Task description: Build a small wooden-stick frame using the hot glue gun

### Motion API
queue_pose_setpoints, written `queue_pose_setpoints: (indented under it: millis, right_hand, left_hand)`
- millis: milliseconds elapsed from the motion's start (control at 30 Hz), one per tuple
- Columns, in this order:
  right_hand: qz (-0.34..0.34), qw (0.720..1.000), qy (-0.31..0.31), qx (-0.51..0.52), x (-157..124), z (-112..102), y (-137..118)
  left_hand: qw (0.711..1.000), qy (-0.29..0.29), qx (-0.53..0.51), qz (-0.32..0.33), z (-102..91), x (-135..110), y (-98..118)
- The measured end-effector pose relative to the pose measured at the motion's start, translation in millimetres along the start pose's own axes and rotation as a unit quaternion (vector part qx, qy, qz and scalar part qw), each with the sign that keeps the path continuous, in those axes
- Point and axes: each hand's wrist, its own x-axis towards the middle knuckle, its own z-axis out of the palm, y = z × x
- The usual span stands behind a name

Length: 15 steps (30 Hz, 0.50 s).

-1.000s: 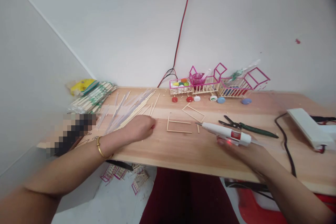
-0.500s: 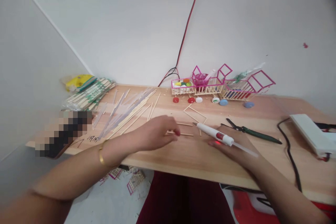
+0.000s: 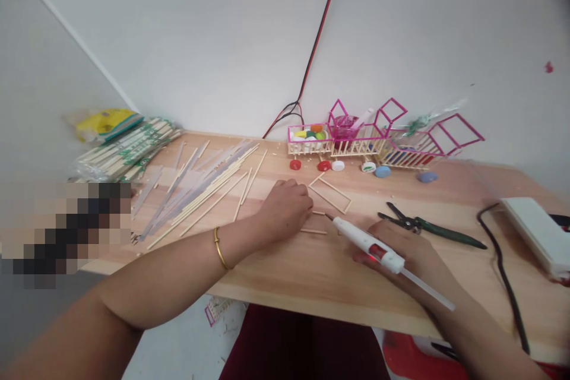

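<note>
Holding the glue gun (image 3: 363, 240) in its grip, the right hand (image 3: 392, 249) has the nozzle (image 3: 330, 217) by 2 short sticks (image 3: 314, 231) on the counter (image 3: 276, 279). Left hand (image 3: 287, 211) hides their left ends, can't tell its grip tbh.

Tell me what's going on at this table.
A person holds a white glue gun in the right hand, its nozzle appearing to meet the end of a thin wooden stick. The left hand is over that stick's other end; its grip is hidden. Just behind lies a four-sided stick frame. Green-handled cutters lie beyond the right hand, loose sticks spread to the left, and small stick carts line the back.
</note>
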Motion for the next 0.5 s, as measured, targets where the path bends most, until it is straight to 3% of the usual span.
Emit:
queue_pose_setpoints:
  millis: [133,500]
  right_hand:
    - [-0.021,1.000,0.006,0.004,1.0,1.2,2.1]
    - [0.004,1.000,0.002,0.007,4.1,3.3,-1.8]
  left_hand:
    - [1.000,0.006,0.000,0.001,2.0,2.6,-1.4]
    - [1.000,-0.009,0.006,0.004,2.6,3.6,-1.4]
